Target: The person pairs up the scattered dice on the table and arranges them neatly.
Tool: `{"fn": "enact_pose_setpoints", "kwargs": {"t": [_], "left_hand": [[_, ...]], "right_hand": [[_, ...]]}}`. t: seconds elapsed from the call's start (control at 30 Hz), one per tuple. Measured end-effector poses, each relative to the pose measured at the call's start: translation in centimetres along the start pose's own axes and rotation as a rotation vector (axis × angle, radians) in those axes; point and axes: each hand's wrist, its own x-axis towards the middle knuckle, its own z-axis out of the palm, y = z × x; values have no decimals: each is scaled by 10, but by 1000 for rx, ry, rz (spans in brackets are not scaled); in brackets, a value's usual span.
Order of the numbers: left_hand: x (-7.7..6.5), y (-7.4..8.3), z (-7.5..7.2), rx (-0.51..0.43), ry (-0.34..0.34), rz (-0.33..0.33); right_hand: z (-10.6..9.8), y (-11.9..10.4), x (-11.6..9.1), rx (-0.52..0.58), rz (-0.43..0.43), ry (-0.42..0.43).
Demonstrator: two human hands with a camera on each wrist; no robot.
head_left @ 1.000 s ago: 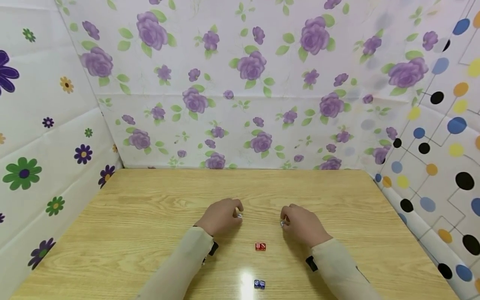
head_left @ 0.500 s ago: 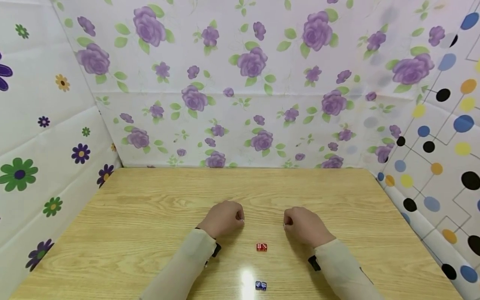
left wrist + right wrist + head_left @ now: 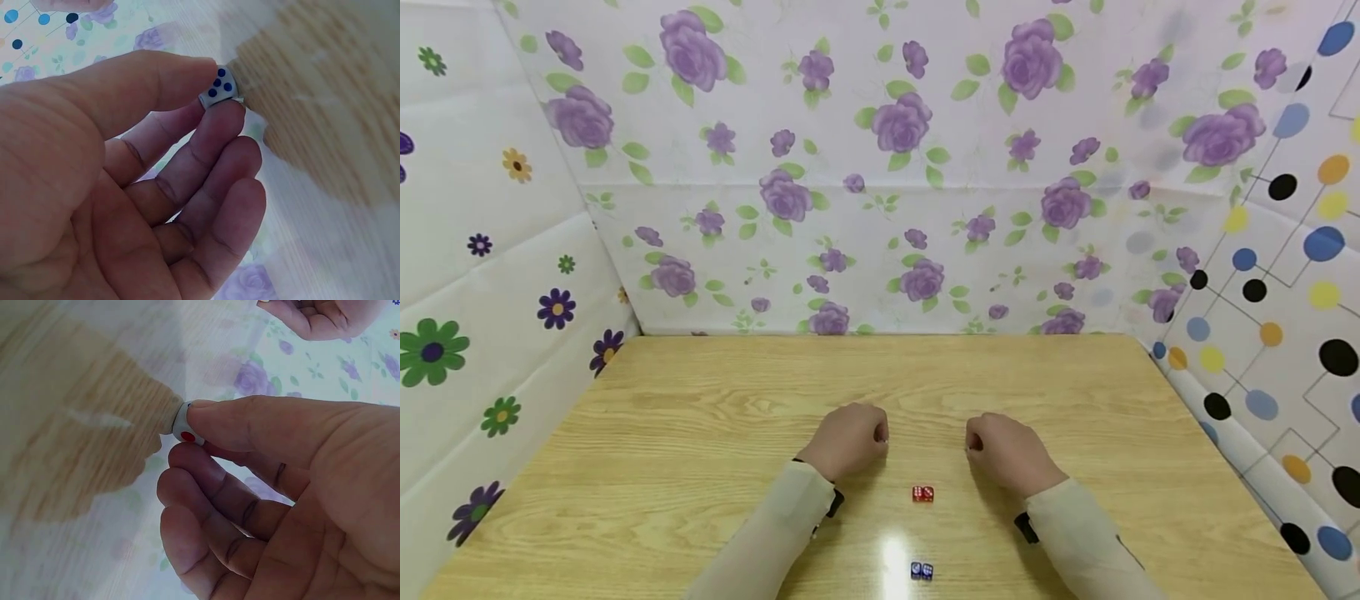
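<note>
My left hand [image 3: 848,442] pinches a white die between thumb and fingers, low over the wooden table. In the left wrist view that white die [image 3: 220,86] turns a face with several blue dots towards the camera. Opposite, across a gap, my right hand [image 3: 1011,454] pinches another white die [image 3: 185,429], whose single large red dot shows in the right wrist view. Whether either die touches the table is hard to tell. Two red dice [image 3: 923,494] sit side by side between the forearms, and two blue dice [image 3: 922,571] lie nearer to me.
The wooden table [image 3: 715,392] ends at a back wall of cloth with purple flowers [image 3: 902,125]. A flower-print sheet [image 3: 497,333] borders it on the left and a dotted sheet [image 3: 1262,333] on the right. Light glares on the tabletop near the blue dice.
A second ago both white dice showed at the fingertips in the head view; the hands have since rolled over and mostly cover them. The red and blue dice stay put.
</note>
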Motion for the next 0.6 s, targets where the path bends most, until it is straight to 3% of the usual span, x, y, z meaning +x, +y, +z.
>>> {"fn": "enact_pose_setpoints", "kwargs": {"t": [0.4, 0.6], "left_hand": [[1, -5, -5, -26, -20, -20], [1, -4, -3, -71, -34, 7]], "right_hand": [[-4, -3, 5, -4, -14, -12], [-2, -1, 2, -20, -5, -18]]}}
